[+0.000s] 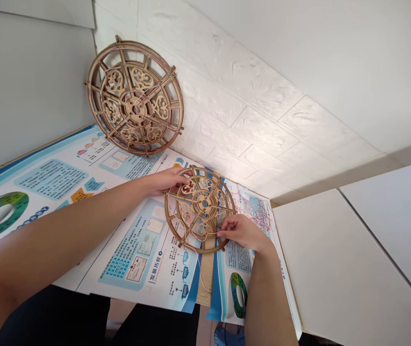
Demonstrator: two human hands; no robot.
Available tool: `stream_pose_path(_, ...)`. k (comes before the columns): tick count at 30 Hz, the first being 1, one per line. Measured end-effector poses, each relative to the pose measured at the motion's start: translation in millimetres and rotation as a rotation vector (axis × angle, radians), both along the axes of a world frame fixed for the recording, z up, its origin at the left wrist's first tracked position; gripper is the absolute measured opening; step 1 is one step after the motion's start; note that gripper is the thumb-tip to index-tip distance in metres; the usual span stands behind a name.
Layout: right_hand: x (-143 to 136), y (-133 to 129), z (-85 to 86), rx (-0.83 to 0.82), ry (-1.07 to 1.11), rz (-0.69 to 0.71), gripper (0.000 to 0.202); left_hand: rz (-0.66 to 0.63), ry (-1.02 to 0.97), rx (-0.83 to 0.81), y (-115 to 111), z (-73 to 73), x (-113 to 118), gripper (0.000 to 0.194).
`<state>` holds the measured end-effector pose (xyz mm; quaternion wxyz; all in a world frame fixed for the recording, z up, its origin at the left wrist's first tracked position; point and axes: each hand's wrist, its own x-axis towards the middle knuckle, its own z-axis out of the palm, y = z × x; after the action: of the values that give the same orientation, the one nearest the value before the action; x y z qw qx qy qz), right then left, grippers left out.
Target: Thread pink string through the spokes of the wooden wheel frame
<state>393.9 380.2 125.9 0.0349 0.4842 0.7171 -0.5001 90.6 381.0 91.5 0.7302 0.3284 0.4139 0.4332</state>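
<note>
A round openwork wooden wheel frame (204, 203), with spokes and scroll cut-outs, is tilted up above the paper-covered table. My left hand (172, 180) grips its upper left rim, fingers curled around the edge. At the lower right rim, my right hand (239, 231) pinches a thin pale wire (202, 237) between thumb and fingertips. That wire runs across the lower part of the wheel, and a loose length hangs below toward the table's front edge. A larger wooden wheel (135, 98), also strung with wire, leans against the wall at the back left.
Printed posters (133, 240) cover the table, with a strip of bare wood (205, 276) between two sheets. Tangled reddish wire (257, 214) lies right of the wheel. A white brick-patterned wall (248, 129) stands behind; a white cabinet (338, 259) bounds the right side.
</note>
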Motion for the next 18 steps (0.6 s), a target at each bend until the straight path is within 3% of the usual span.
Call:
stream_pose_path(5,17.1,5.7,6.7,-0.034,0.094,-0.070,0.037,0.011,0.005,-0.024,-1.9,5.8,2.3,0.037)
stream_pose_path(8,32.8,13.4,8.5,0.118,0.238,-0.264,0.045,0.011,0.030,-0.038,-3.2,6.6,3.2,0.039)
stream_pose_path(12,46.8,22.6,6.5,0.330,0.355,-0.515,0.039,0.005,0.010,-0.015,-3.0,2.5,3.3,0.043)
stream_pose_path(14,51.7,24.7,6.2,0.368,0.296,-0.514,0.033,0.008,0.005,-0.011,-2.4,1.3,3.5,0.044)
stream_pose_path(18,64.5,25.4,6.4,0.295,0.136,-0.348,0.023,0.024,0.029,-0.024,-3.8,5.8,5.3,0.042)
